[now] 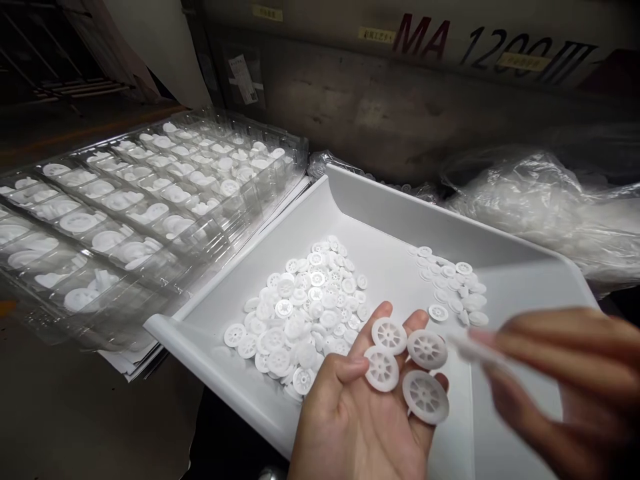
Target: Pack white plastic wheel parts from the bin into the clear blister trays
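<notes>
My left hand [363, 423] is palm up over a light grey tray [373, 240], holding several white spoked plastic wheels [381, 369] on its fingers, the thumb against one of them. To its right, my right hand [575, 363] is smeared by motion. Its fingers pinch a thin white plastic piece [473, 348], seen nearly edge-on and blurred, close to the wheels in the left hand. Inside the tray lies a large heap of similar white wheels [305, 313]. A smaller scattered group of white wheels [453, 287] rests at the tray's right.
Left of the tray, a clear plastic compartment tray [200, 233] holds white parts in its cells, on top of stacked sheets [130, 360]. Crumpled clear plastic bags [540, 207] lie at the right. A machine panel [340, 100] with lettering stands behind.
</notes>
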{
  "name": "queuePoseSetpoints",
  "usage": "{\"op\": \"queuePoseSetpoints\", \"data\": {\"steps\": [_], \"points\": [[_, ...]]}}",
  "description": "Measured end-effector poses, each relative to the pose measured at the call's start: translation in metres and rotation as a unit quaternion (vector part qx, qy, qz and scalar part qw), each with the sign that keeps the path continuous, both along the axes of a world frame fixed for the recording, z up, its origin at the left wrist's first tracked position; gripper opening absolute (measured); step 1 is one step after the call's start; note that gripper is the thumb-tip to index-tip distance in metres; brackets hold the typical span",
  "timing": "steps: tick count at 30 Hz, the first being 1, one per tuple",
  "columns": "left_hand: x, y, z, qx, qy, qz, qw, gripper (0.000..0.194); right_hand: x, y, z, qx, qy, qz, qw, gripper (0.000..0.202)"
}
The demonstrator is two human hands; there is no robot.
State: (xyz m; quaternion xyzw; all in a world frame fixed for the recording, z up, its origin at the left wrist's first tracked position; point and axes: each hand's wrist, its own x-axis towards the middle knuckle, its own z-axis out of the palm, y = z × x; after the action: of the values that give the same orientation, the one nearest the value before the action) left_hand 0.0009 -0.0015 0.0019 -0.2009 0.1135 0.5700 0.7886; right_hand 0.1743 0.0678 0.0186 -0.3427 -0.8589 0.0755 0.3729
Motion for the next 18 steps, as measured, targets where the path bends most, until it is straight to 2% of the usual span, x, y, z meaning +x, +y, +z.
{"op": "queuePoseSetpoints", "data": {"steps": [2,4,7,10,12,15,18], "points": [[0.001,0.0,0.001,-0.003,0.009,0.006,1.0,0.056,0.001,0.013,-0.001,-0.084,0.06,-0.086,0.991,0.013],[0.001,-0.001,0.002,0.005,0.015,0.009,1.0,0.057,-0.004,0.024,-0.012,-0.16,0.085,-0.089,0.979,0.01],[0.002,-0.003,0.0,0.015,0.014,0.008,1.0,0.063,-0.021,0.034,-0.036,-0.275,0.069,-0.019,0.959,0.02],[0.002,-0.004,-0.006,0.03,0.008,0.009,0.999,0.065,-0.046,0.037,-0.056,-0.336,0.033,0.072,0.939,0.023],[0.003,-0.005,-0.01,0.06,0.002,0.011,0.998,0.057,-0.064,0.038,-0.067,-0.324,0.009,0.124,0.938,0.023],[0.002,-0.006,-0.016,0.11,-0.012,0.011,0.994,0.047,-0.093,0.042,-0.079,-0.244,-0.019,0.184,0.952,0.017],[0.001,-0.007,-0.017,0.106,-0.027,0.0,0.994,0.057,-0.118,0.046,-0.089,-0.14,-0.055,0.224,0.963,0.009]]}}
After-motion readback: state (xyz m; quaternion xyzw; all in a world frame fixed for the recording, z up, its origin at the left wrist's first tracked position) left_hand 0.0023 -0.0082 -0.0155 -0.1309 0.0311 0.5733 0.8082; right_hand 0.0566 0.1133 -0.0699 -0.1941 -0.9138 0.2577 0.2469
